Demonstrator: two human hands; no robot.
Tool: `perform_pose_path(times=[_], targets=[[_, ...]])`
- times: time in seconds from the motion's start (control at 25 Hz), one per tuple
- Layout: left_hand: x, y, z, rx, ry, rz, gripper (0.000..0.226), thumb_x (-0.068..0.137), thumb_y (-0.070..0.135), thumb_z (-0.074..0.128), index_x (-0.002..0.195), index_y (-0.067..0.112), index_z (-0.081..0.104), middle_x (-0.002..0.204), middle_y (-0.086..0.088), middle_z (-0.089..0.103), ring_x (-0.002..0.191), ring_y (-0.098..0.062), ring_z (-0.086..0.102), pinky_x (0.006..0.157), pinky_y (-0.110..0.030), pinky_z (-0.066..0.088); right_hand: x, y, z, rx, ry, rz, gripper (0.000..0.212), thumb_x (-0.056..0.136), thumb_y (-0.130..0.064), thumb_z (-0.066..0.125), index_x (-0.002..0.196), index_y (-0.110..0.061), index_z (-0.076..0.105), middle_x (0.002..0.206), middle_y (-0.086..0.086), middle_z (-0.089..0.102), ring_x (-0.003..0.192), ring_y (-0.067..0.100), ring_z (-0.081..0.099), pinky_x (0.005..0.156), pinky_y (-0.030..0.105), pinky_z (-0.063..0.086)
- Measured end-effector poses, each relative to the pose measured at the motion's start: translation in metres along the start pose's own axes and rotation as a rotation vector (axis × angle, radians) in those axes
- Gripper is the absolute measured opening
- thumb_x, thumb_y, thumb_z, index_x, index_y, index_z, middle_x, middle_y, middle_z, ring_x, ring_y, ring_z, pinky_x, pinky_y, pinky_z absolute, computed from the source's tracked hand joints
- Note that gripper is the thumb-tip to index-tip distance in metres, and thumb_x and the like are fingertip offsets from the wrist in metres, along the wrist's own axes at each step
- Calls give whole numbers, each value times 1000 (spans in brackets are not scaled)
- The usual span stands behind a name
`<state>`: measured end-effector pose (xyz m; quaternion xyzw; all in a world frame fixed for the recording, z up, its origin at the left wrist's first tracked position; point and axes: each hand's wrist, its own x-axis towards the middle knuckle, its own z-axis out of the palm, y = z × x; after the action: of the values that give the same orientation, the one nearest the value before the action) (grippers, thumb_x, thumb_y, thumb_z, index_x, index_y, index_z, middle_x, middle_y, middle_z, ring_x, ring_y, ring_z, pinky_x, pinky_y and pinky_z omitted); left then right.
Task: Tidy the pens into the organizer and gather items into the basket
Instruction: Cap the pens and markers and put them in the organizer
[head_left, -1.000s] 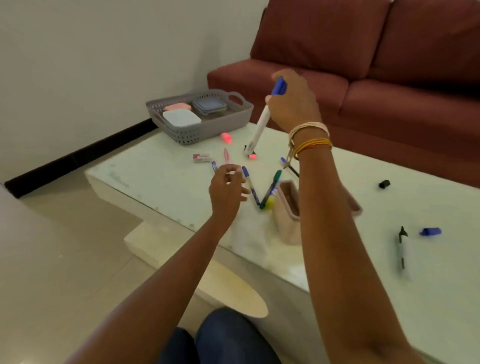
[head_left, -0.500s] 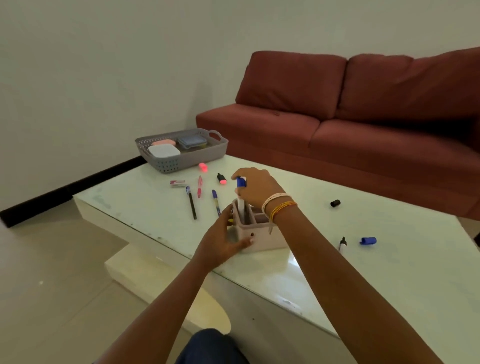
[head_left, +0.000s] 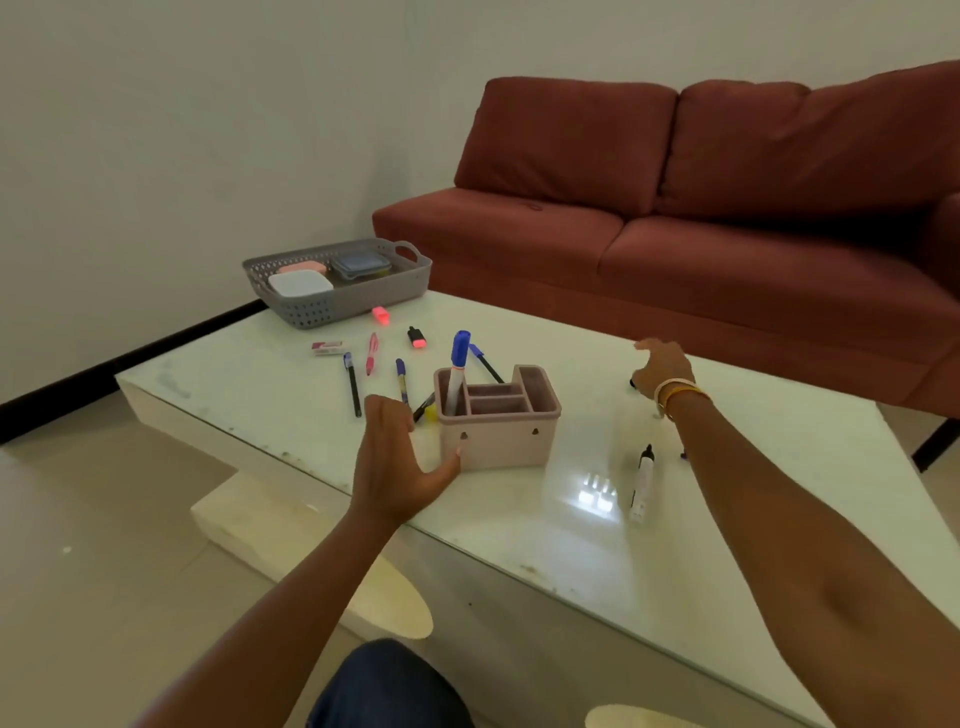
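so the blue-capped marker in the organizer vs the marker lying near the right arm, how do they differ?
The blue-capped marker stands upright in the organizer; the black-tipped marker lies flat on the table. The blue-capped marker has its cap on; the black-tipped marker looks uncapped, its tip bare. Both have white barrels, and neither is touched by the hands.

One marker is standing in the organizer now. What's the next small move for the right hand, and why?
Probably close the right hand on the small black cap just beneath it. The hand is open and empty over that spot, and the uncapped white marker lies nearby on the table, likely needing that cap before joining the organizer.
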<state>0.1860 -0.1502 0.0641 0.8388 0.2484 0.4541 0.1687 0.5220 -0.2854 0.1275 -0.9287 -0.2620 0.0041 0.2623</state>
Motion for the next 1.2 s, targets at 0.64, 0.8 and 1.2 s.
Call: perform_pose_path(times=[0.64, 0.8, 1.2], targets=[[-39, 168, 123, 200, -456, 52, 40, 99, 34, 28, 105, 7, 57, 83, -11, 60, 68, -26, 59, 50, -27, 30, -24, 45, 5, -160, -134, -174, 27, 84, -5, 61, 108, -4, 72, 116, 13, 68, 110, 31, 61, 94, 34, 50], [-31, 152, 91, -5, -524, -70, 17, 100, 25, 38, 106, 9, 41, 77, -4, 55, 58, -19, 49, 47, -25, 30, -52, 39, -5, 303, -98, -78, 23, 83, -5, 69, 105, 0, 70, 96, 12, 68, 94, 27, 65, 79, 27, 53], [-28, 96, 50, -345, -360, -119, 29, 98, 16, 47, 124, 9, 57, 85, -1, 60, 72, -13, 54, 66, -17, 44, -106, 15, -17, 1090, -527, -18, 12, 92, -3, 56, 98, -5, 67, 83, 5, 61, 62, 8, 61, 61, 21, 58]])
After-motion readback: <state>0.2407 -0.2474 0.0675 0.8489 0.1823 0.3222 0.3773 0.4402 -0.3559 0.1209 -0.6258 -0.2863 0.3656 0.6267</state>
